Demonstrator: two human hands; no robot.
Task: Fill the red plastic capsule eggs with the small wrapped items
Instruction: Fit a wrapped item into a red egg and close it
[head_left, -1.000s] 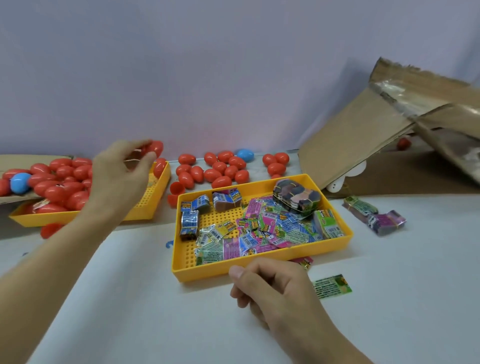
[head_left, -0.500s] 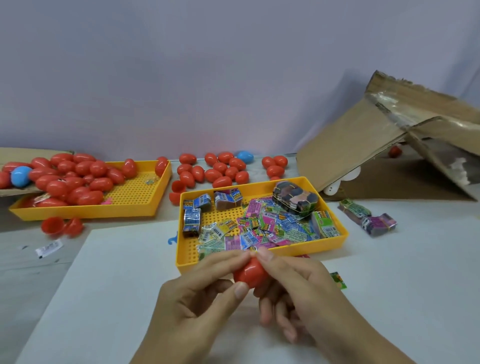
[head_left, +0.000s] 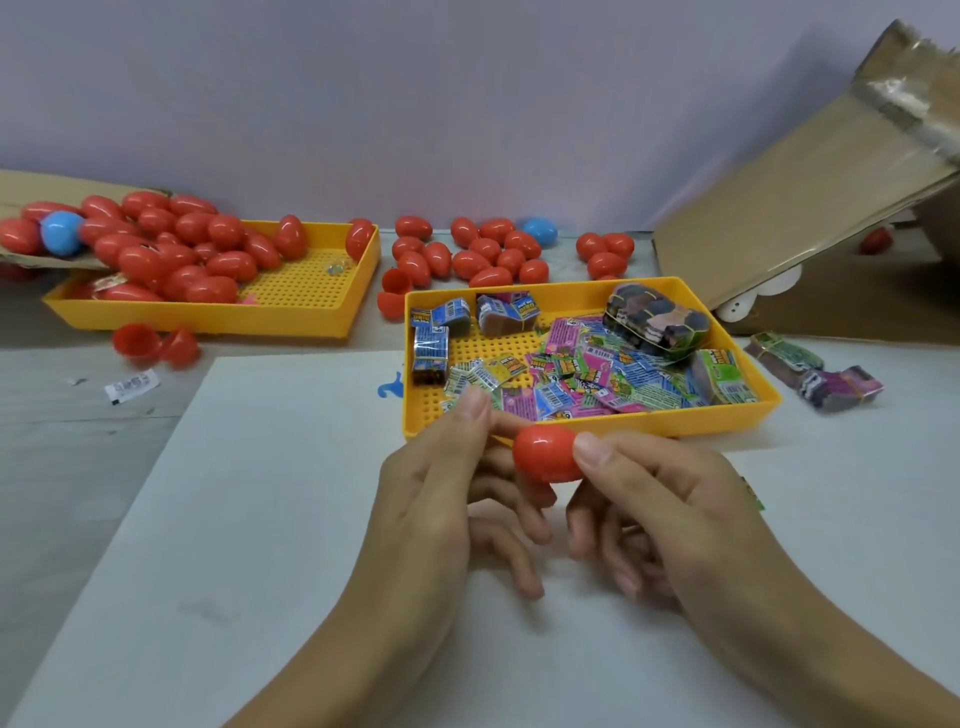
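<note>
Held item: one closed red plastic capsule egg (head_left: 545, 460), pinched between both hands just in front of the near tray, above the white paper sheet (head_left: 270, 519). Left hand (head_left: 441, 499) grips its left end with thumb and forefinger; right hand (head_left: 670, 514) grips its right end, thumb on top. Remaining fingers of both hands curl loosely beneath.

Near tray: yellow perforated plastic tray (head_left: 587, 423) holding small wrapped items in blue, pink and green printed foil (head_left: 597, 379), loose and in banded bundles, including a dark bundled stack (head_left: 657, 319) at its far right corner.

Far left tray: second yellow perforated plastic tray (head_left: 311, 291), heaped at its left with red capsule eggs (head_left: 171, 249); one blue plastic egg (head_left: 60, 232) among them.

Loose on table: cluster of red eggs (head_left: 478, 254) behind the near tray, with another blue egg (head_left: 540, 232); open red egg halves (head_left: 156, 344) before the left tray.

Right: banded packet bundles (head_left: 815, 371) and a tilted brown cardboard box flap (head_left: 810, 192).
</note>
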